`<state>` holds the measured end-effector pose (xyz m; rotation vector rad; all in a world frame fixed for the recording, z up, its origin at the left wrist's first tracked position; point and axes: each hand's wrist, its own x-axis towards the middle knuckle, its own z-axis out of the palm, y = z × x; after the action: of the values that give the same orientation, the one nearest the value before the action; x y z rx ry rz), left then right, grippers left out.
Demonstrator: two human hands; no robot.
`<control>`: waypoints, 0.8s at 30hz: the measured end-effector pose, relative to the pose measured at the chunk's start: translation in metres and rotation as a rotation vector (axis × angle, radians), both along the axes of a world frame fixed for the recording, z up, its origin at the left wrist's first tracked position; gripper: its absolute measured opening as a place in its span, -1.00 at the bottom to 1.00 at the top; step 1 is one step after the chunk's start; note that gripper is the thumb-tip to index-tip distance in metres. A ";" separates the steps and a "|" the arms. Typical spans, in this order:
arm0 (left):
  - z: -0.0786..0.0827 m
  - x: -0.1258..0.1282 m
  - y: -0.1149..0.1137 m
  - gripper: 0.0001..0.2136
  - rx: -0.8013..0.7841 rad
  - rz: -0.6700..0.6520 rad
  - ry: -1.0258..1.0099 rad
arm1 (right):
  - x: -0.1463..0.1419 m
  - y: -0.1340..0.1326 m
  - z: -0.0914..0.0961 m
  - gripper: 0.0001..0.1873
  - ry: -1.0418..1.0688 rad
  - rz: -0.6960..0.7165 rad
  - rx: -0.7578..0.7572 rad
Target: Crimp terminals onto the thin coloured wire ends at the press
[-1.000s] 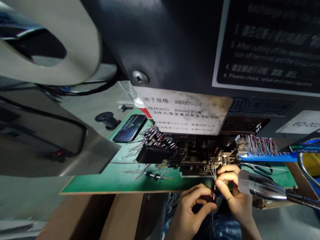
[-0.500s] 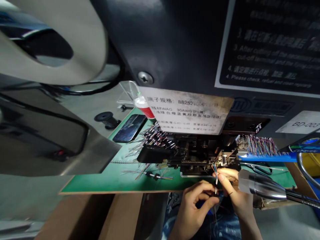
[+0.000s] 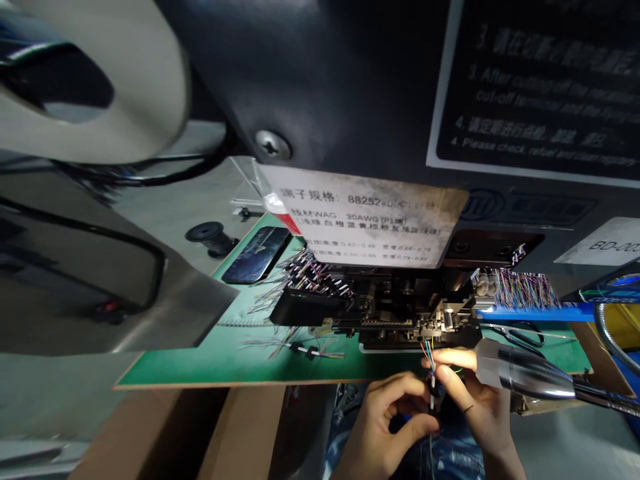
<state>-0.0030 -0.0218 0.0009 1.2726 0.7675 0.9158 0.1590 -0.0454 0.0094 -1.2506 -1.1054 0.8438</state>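
Observation:
In front of the crimping machine's tooling (image 3: 440, 323), both hands are on one thin cable (image 3: 432, 395) with a white sleeve and black sections. My left hand (image 3: 393, 417) pinches its lower part between thumb and fingers. My right hand (image 3: 467, 390) closes thumb and forefinger around the fanned coloured wires (image 3: 429, 355) at its upper end. Orange, blue and yellow-green strands point up at the tooling, their tips just below it. A yellow strand sticks out to the right of the fingers. The cable's lower end hangs toward my lap.
On the green tabletop (image 3: 200, 367) lie a phone (image 3: 257, 255), a heap of cut cables (image 3: 313, 273), a loose cable (image 3: 317, 353) and black-handled scissors (image 3: 525, 335). A lamp head (image 3: 535, 373) sits close to my right hand. A blue tray (image 3: 535, 315) of wires stands right.
Both hands have moved slightly down, toward me, with the cable. The wire tips have dropped away from the tooling. My grips look the same, and the view has shifted a little.

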 end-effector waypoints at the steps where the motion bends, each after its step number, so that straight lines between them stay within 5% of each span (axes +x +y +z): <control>1: 0.000 0.000 0.000 -0.90 -0.018 -0.007 -0.003 | 0.001 0.001 -0.002 -0.86 -0.013 0.008 -0.007; 6: 0.002 0.001 0.003 -0.96 -0.043 0.011 0.002 | 0.003 0.006 -0.006 -0.80 -0.069 0.029 0.000; 14: 0.002 0.014 0.004 -0.95 0.124 0.188 0.042 | -0.005 0.011 0.002 -0.78 0.056 -0.019 -0.100; 24: 0.000 0.013 0.005 -0.97 0.087 0.197 0.047 | -0.001 0.016 0.007 -0.85 0.036 -0.031 -0.105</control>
<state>0.0102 -0.0173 0.0009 1.3145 0.9100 1.0905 0.1577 -0.0290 0.0166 -1.3308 -1.0211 0.9072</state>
